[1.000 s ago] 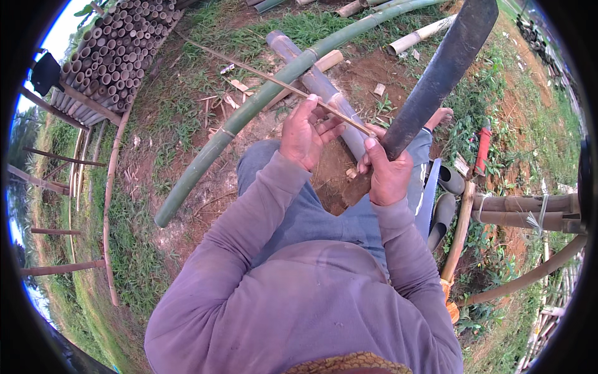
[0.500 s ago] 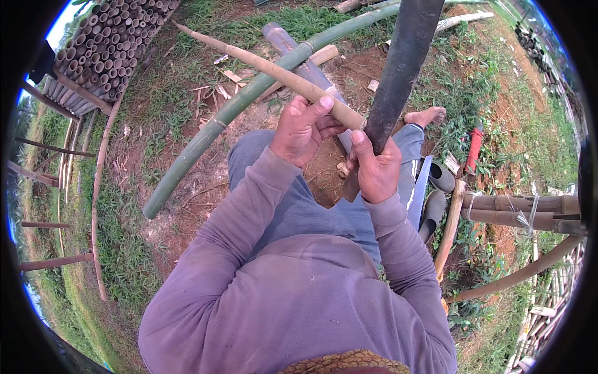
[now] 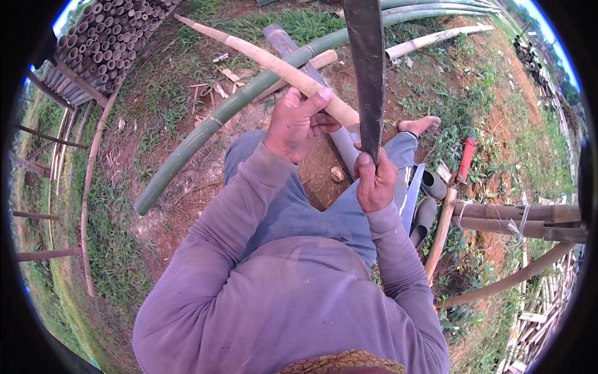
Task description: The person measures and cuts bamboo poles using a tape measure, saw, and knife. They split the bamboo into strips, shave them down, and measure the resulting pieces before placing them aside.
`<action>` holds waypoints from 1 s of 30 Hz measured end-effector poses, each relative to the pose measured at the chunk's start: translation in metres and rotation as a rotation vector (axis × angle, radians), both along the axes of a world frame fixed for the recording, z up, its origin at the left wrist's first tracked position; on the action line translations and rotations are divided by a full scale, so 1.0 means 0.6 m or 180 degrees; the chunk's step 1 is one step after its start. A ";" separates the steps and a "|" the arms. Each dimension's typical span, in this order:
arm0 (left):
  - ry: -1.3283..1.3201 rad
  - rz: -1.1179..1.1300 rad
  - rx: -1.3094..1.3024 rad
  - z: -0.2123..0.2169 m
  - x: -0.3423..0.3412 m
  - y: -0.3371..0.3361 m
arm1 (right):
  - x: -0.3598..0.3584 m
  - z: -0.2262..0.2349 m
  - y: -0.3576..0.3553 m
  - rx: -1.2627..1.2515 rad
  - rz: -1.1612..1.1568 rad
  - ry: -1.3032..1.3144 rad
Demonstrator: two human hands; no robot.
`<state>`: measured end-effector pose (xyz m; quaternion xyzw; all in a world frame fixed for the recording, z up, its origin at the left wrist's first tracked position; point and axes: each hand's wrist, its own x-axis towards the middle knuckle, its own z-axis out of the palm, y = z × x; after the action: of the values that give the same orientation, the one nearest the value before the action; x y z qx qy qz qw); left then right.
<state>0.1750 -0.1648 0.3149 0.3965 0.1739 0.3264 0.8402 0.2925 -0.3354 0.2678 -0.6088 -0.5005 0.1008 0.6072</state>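
Observation:
My left hand is closed around a pale, tan bamboo piece, thumb on top, near its close end. The piece slants away to the upper left, tapering to a narrow tip. In my right hand is a machete, its broad dark blade upright and edge-on to me; the fingers wrap its lower end. The blade stands beside the near end of the bamboo piece; I cannot tell whether they touch. Under the piece, a long green bamboo pole crosses a thick greyish bamboo length on the ground.
To the right lie a bare foot, a saw blade, dark shoes and a red-wrapped tool. Tied bamboo rails stand farther right. Cut bamboo tubes are stacked at upper left. Chips litter the soil.
The machete blade has swung left and turned more edge-on, uncovering the pale bamboo pole behind it at upper right. My left hand keeps hold of the bamboo piece.

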 end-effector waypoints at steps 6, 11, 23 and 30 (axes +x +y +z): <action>-0.0077 -0.0094 -0.0015 0.008 -0.009 0.002 | -0.018 -0.014 0.002 0.0921 0.0011 0.0313; 0.0189 -0.0025 0.0150 -0.003 -0.020 0.028 | 0.000 -0.013 0.031 -0.0019 -0.0138 -0.0584; -0.0005 0.0087 -0.0241 0.006 -0.045 0.021 | -0.024 -0.012 0.039 -0.0068 0.0264 0.0137; 0.0768 0.2004 0.1991 -0.032 -0.063 0.004 | -0.035 0.005 0.041 -0.0098 0.0325 0.0548</action>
<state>0.1373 -0.1624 0.2958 0.5941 0.2755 0.5541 0.5139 0.2714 -0.3110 0.2710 -0.5808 -0.4753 0.1912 0.6326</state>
